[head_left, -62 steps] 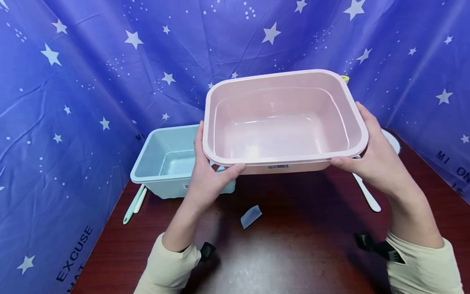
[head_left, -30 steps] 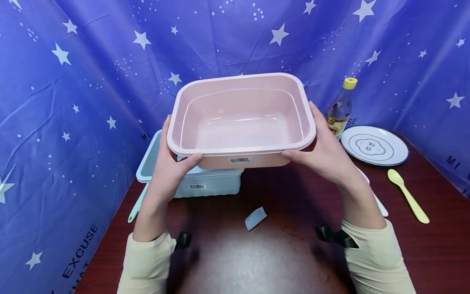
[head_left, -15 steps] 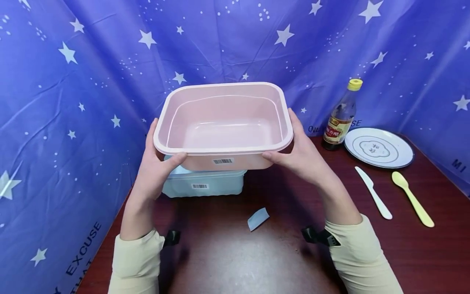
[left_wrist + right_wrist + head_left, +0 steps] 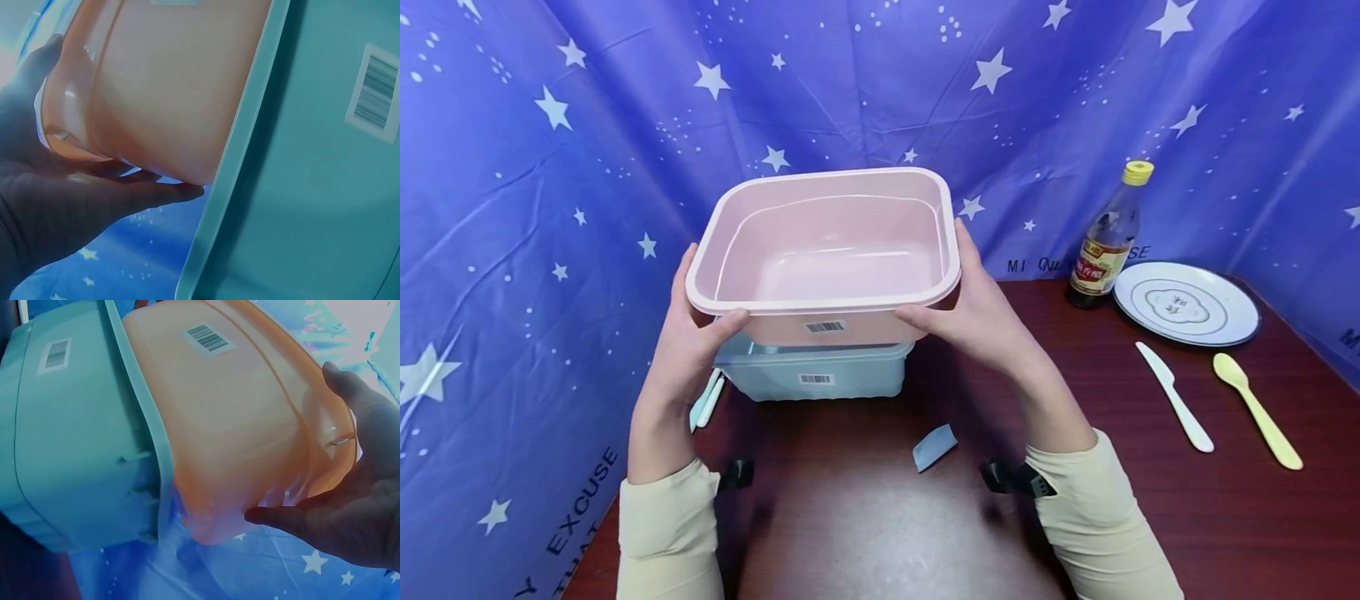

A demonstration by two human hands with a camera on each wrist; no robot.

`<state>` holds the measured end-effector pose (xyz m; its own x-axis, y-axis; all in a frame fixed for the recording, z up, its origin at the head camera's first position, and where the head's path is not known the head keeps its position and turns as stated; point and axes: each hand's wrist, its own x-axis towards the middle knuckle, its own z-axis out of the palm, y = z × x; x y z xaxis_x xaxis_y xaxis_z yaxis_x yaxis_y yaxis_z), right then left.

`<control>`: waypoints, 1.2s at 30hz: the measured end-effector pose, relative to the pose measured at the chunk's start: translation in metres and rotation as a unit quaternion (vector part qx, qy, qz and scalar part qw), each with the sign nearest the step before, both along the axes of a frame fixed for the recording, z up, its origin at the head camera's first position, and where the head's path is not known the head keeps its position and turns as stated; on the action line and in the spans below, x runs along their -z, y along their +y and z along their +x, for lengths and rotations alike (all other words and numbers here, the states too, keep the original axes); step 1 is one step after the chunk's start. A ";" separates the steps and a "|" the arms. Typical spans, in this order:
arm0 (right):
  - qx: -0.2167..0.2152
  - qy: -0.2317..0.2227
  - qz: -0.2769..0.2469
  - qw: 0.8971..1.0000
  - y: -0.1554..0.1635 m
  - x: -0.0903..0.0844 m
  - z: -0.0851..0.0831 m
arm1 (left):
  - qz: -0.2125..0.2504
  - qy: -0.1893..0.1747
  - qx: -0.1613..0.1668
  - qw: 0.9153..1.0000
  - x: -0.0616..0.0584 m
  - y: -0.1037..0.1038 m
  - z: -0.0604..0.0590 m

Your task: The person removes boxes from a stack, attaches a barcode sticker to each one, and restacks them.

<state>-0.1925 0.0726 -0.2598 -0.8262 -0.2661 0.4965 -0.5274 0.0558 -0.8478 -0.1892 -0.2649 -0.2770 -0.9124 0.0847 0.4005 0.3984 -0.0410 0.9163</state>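
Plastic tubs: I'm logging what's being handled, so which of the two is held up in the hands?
The pink rectangular plastic tub, gripped at both ends by the left hand and right hand. The light blue tub sits on the table beneath.

The pink tub [image 4: 827,250] hangs over the blue tub [image 4: 820,373], its base already inside the blue rim, so that opening is blocked from above. Both hands flank it: the left hand [image 4: 688,350] fills the gap toward the star curtain [image 4: 512,208], the right hand [image 4: 981,321] the other side. Two utensils [image 4: 706,400] lie beside the blue tub's left wall. The bench [image 4: 880,517] in front is open except for a small blue scrap [image 4: 934,446]. Far right, the bottle [image 4: 1105,242], plate [image 4: 1186,304], white knife [image 4: 1175,408] and yellow spoon [image 4: 1255,410] crowd the surface.
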 end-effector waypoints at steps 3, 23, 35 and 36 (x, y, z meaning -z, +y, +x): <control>-0.004 0.000 -0.003 1.000 -0.008 -0.007 0.007 | 0.009 0.001 0.003 1.000 0.000 -0.006 0.000; -0.033 -0.020 -0.006 0.999 -0.033 0.004 0.001 | -0.002 -0.017 -0.011 1.000 0.010 -0.033 -0.004; 0.006 -0.033 0.045 0.998 -0.036 0.021 -0.008 | -0.075 -0.058 -0.033 0.995 0.021 -0.043 -0.013; 0.005 -0.030 0.045 0.999 -0.036 0.025 -0.011 | -0.084 -0.062 -0.037 0.994 0.021 -0.045 -0.013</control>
<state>-0.2035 0.0368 -0.2844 -0.8567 -0.2984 0.4208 -0.4751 0.1389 -0.8689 -0.2019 -0.3095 -0.2975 -0.9598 0.0720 0.2713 0.2791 0.1421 0.9497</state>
